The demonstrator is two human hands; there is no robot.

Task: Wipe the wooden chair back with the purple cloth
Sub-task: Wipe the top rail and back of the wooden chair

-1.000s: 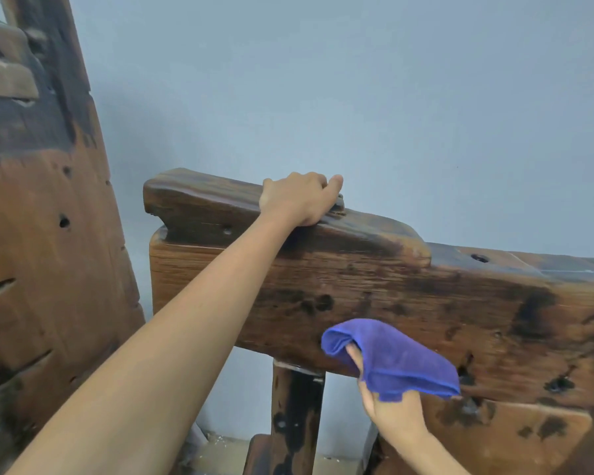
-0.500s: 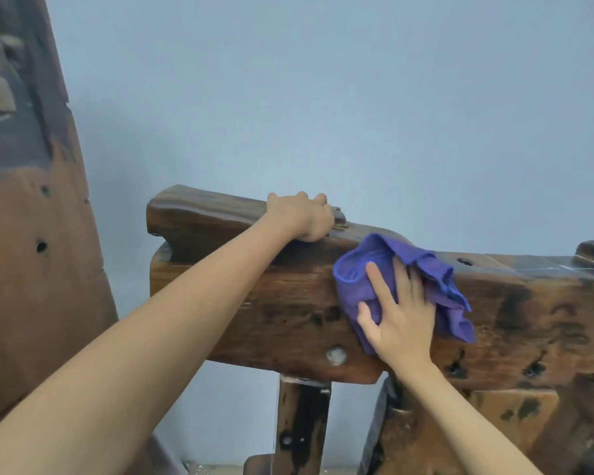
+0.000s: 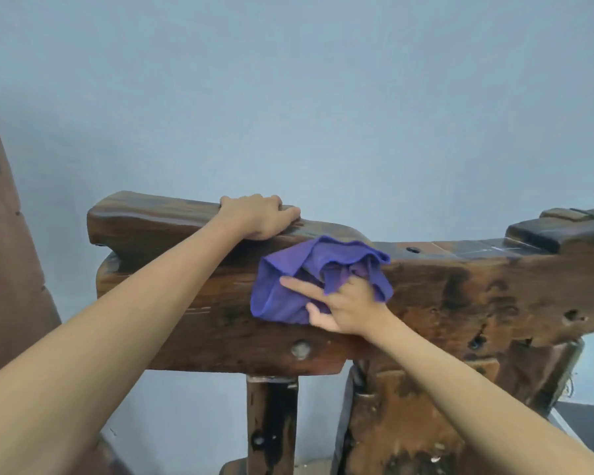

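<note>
Left hand point(image 3: 259, 217) clamped over top rail of wooden chair back point(image 3: 460, 303), bracing. Right hand point(image 3: 343, 308) presses bunched purple cloth point(image 3: 299, 286) against rail's front face, fingers partly spread. Risk: loose folds snag on knots, cloth slips from palm.

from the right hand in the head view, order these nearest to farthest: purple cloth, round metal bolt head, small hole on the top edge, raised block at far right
1. purple cloth: under the right hand
2. round metal bolt head: below, slightly left
3. small hole: up and right, on the top edge
4. raised block: far right end
</note>
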